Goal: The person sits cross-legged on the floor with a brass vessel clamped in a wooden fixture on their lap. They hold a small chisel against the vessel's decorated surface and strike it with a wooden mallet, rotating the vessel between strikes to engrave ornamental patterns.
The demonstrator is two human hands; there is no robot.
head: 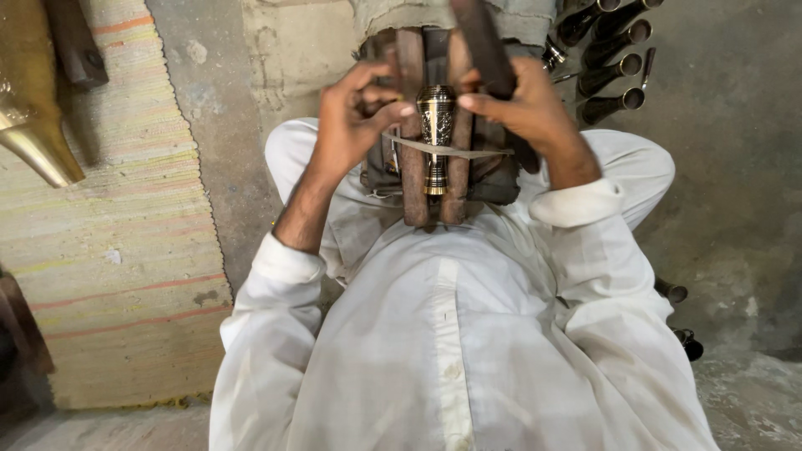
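I am looking straight down past a white shirt [451, 334] at two hands working at the top centre of the frame. Between them a small engraved brass fitting [435, 138], bell-shaped at the top and tapering to a ringed stem, is standing upright between two dark wooden bars [412, 125] of a holder that is lying in the lap.

A thin pale strap [447, 151] is running across the fitting's middle, from one hand to the other.

My left hand [355, 125], on the left of the fitting, is curling its fingers inward, with the fingertips touching the fitting's upper edge; its grip is narrow, and I cannot tell whether it is pinching the strap's end.

My right hand [526, 108], on the right of the fitting, is closing its grip around a dark wooden stick [484, 42] that is slanting up out of the top of the frame, while one finger is pointing at the fitting's head.

In the upper right, a row of dark tubular metal pieces [614, 58] is lying on the grey floor [735, 167]. On the left a striped woven mat [125, 234] is covering the floor, and a large brass horn-shaped object [33, 125] is lying at the upper left.
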